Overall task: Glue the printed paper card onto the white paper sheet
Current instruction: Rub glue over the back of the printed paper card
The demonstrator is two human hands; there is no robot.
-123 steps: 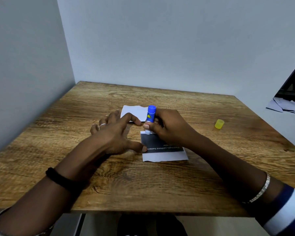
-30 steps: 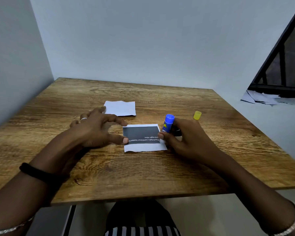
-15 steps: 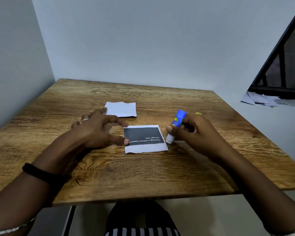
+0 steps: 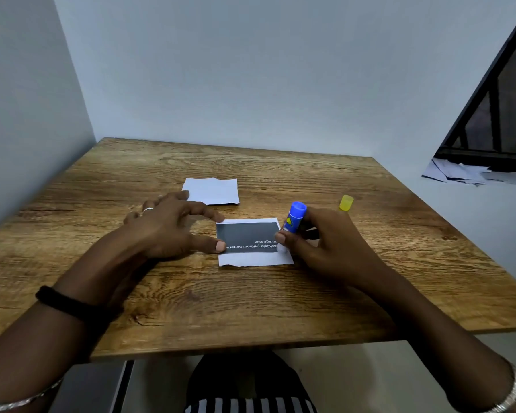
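The printed paper card [image 4: 248,236], dark grey with white text and a white border, lies flat on the wooden table [image 4: 251,299]. My left hand [image 4: 173,228] rests beside it, fingers spread, thumb tip pressing the card's left edge. My right hand [image 4: 319,239] grips a blue glue stick [image 4: 294,222], tilted, with its white tip down on the card's right edge. The white paper sheet [image 4: 212,190] lies flat just behind my left hand.
The glue stick's yellow cap [image 4: 346,202] stands on the table to the right of my right hand. Walls close off the table's far and left sides. Loose papers [image 4: 471,174] lie on a ledge at the far right.
My right hand has brought the glue stick back left, from beside the card onto its right edge. My left hand has stayed pressing the card's left edge.
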